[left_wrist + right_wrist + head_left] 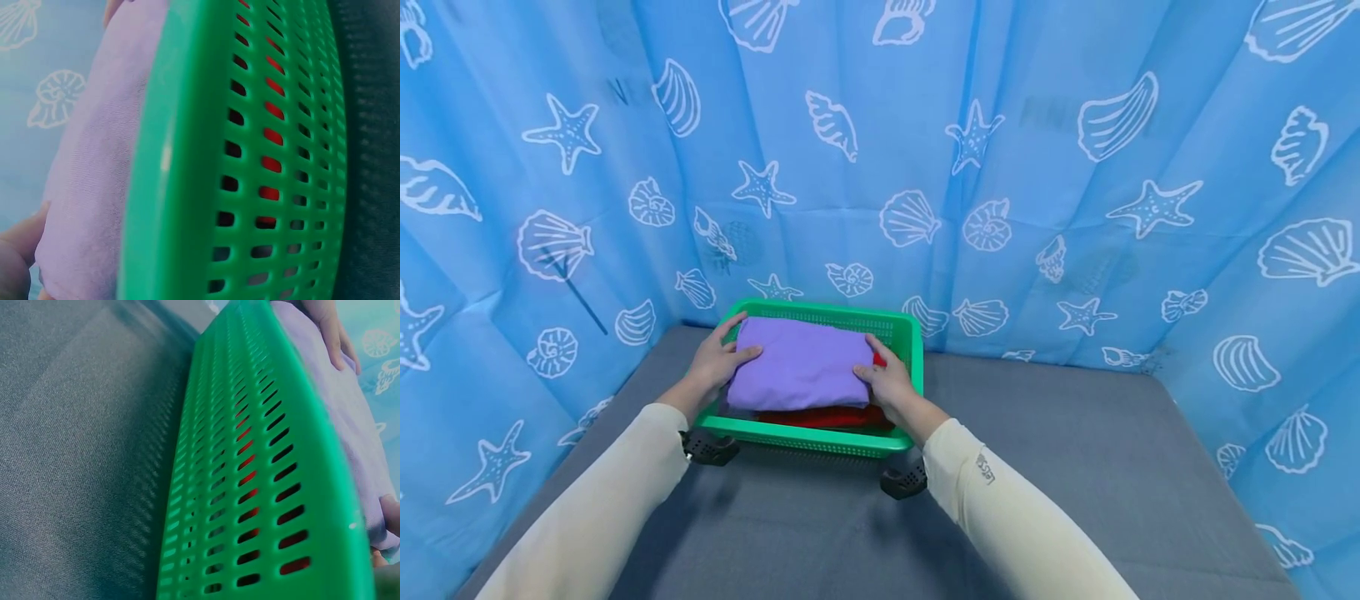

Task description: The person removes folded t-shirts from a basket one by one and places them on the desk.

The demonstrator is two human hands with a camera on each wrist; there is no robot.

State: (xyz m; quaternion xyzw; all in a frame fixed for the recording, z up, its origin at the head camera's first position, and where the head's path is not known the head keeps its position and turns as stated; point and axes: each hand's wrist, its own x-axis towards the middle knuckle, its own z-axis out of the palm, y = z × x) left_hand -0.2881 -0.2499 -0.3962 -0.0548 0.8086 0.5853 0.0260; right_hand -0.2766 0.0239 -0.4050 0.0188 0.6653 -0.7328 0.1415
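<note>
A folded purple cloth (pixel 801 364) lies level at the top of a green plastic basket (pixel 820 433), over a red cloth (pixel 827 417). My left hand (pixel 713 362) grips its left end, thumb on top and fingers along the side. At the opposite end my right hand (pixel 891 385) holds it the same way, thumb on the upper face. In the left wrist view the purple cloth (pixel 94 144) bulges above the basket rim (pixel 169 150). Red shows through the basket's slots in both wrist views. The right wrist view has the purple cloth (pixel 347 412) between both hands.
The basket stands on a grey cloth-covered surface (pixel 1045 467), near its back edge. A blue curtain (pixel 865 167) with white shells and starfish hangs behind and on both sides. Black devices (pixel 904 481) are worn at both wrists, close to the basket's front wall.
</note>
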